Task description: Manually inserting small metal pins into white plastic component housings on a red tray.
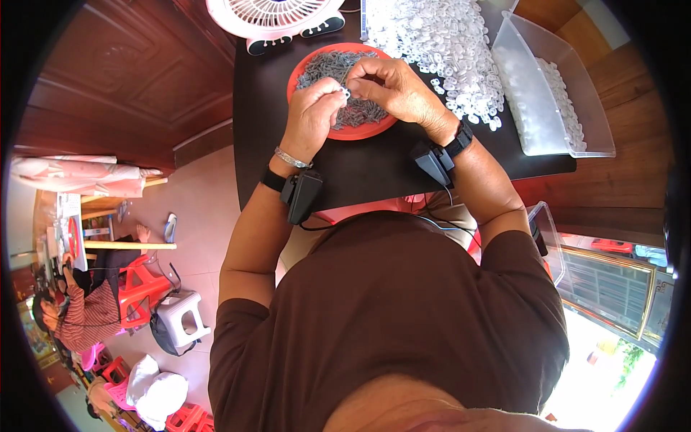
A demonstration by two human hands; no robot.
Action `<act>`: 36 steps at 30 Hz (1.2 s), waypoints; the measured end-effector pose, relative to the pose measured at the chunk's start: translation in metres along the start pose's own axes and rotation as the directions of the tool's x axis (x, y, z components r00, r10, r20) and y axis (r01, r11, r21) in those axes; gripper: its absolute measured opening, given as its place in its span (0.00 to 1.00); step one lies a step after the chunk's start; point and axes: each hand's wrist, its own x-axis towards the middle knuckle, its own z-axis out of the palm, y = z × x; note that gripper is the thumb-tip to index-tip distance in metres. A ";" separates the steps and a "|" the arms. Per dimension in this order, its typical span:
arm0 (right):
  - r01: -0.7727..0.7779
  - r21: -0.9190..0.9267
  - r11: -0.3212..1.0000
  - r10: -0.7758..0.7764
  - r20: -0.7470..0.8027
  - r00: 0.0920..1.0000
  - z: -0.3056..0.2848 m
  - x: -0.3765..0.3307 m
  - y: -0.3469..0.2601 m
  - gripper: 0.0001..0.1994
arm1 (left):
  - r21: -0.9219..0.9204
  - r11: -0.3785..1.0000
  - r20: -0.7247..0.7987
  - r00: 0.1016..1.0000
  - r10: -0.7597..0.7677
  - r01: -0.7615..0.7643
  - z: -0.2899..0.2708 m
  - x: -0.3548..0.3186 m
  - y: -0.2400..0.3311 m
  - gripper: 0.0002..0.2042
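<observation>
a: what is lining the left side?
b: dark reddish-brown panelled woodwork (129, 79) is bordering a pinkish tiled floor (194, 194).
a: which furniture is showing?
b: a black table (360, 169) is spanning the upper middle; a red stool (140, 289) and a white stool (180, 314) are standing close together at left.
a: what is filling the right?
b: brown wood-grained panelling (637, 104) is running beyond the table; lower down, a gold-edged framed panel (604, 288) is standing beside a glaring opening (586, 378).
a: how is the light coming?
b: daylight is flaring white there, green foliage (630, 354) showing through.
</observation>
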 end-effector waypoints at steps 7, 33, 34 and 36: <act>0.014 0.013 1.000 -0.014 0.027 1.000 0.001 0.000 0.000 0.04 | 0.027 1.000 -0.007 1.000 0.013 -0.013 0.001 0.000 0.003 0.08; 0.028 -0.224 0.974 -0.025 0.016 1.000 0.001 -0.003 -0.013 0.04 | 0.053 0.997 -0.006 0.998 0.058 -0.057 0.002 0.001 -0.009 0.07; 0.028 -0.224 0.974 -0.025 0.016 1.000 0.002 -0.002 -0.012 0.04 | 0.041 0.998 -0.004 0.999 0.051 -0.051 0.002 0.001 -0.009 0.08; 0.024 -0.164 0.986 -0.019 0.027 0.999 0.002 -0.002 -0.010 0.04 | 0.058 0.997 0.008 0.998 0.057 -0.057 0.002 0.001 -0.011 0.09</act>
